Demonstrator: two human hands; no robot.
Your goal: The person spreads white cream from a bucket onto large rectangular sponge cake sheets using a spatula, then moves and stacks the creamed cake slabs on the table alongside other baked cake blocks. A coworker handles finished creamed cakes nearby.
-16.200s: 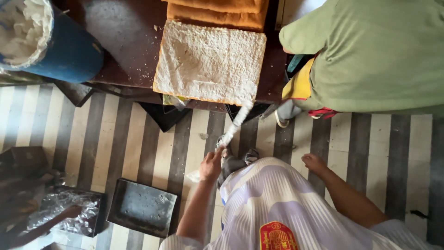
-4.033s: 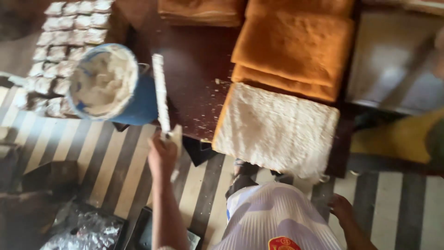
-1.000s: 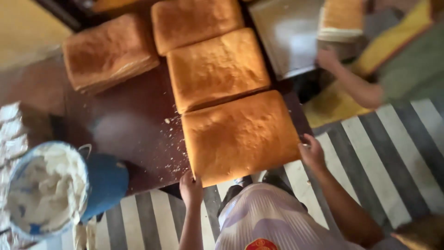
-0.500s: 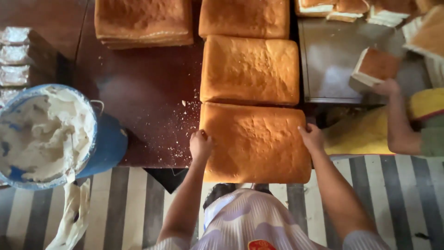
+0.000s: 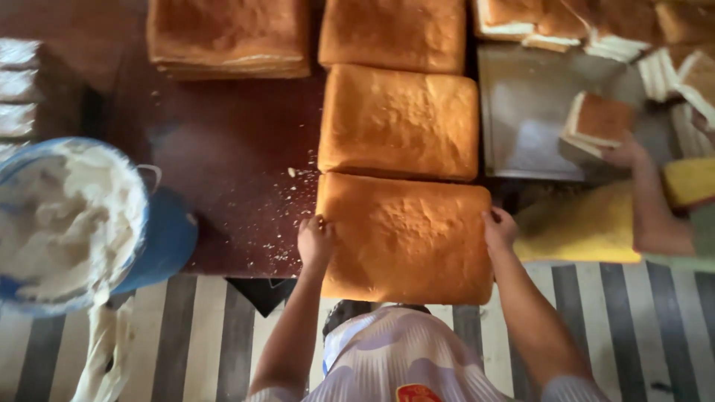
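Head view: you look straight down on a dark brown table (image 5: 223, 171) with sheet cakes laid on it.
Left hand: your left hand (image 5: 316, 240) presses against the left edge of the nearest sponge slab (image 5: 406, 238), fingers curled loosely over the rim, not closed round anything.
Right hand: your right hand (image 5: 499, 229) sits at the slab's right edge, fingers bent onto the top corner, so the two hands brace it from both sides.
Slab position: it lies at the table's near edge, overhanging slightly toward you, its far side touching the next golden slab (image 5: 398, 123).
Why held so: a wide, soft sheet likely needs support at both ends to stay flat and square with its neighbour.
Left edge of the table: a blue bucket (image 5: 160, 242) full of white cream (image 5: 67, 216) stands at the near left corner, partly off the edge.
Far edge: two more slabs, one of them a layered stack (image 5: 227, 37).
Right side: a metal tray (image 5: 529, 126), where another person's hand (image 5: 624, 155) holds a cut cake piece (image 5: 596, 123).
Crumbs: scattered on bare wood (image 5: 287, 223) just beside your left hand.
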